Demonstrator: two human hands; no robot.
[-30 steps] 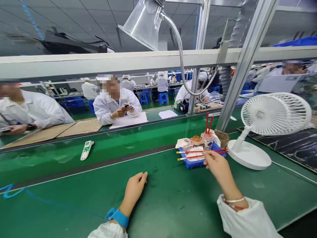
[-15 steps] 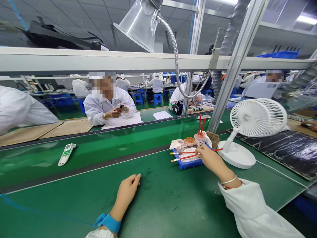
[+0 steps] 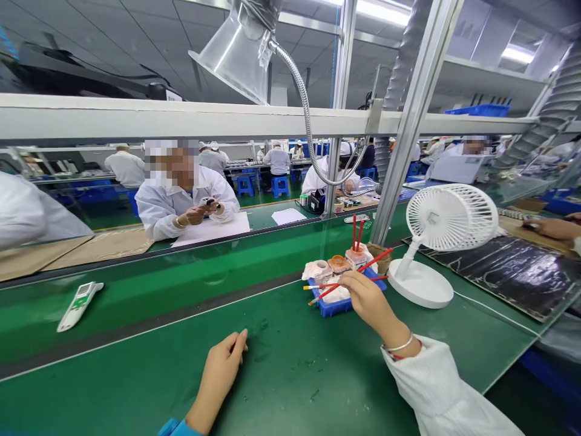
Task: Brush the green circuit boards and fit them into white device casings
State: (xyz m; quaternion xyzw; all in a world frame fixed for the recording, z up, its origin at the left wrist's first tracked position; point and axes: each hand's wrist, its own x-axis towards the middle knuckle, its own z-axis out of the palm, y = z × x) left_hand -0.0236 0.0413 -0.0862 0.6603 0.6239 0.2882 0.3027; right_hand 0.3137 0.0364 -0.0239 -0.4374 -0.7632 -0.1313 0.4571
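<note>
Right-hand grip [image 3: 365, 300] narrowly pinches two thin red sticks [image 3: 324, 293] (pale-tipped) above a blue tray [image 3: 336, 310].

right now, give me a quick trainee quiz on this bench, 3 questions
1. True or false: the right hand is holding a red-handled stick.
2. Fill in the blank: the blue strap is on the person's ____ wrist.
3. Multiple choice: in the head view, where does the white desk fan stand in relation to the blue tray?
a) to its left
b) to its right
c) inside it

Key: 1 true; 2 left; 3 b
</note>
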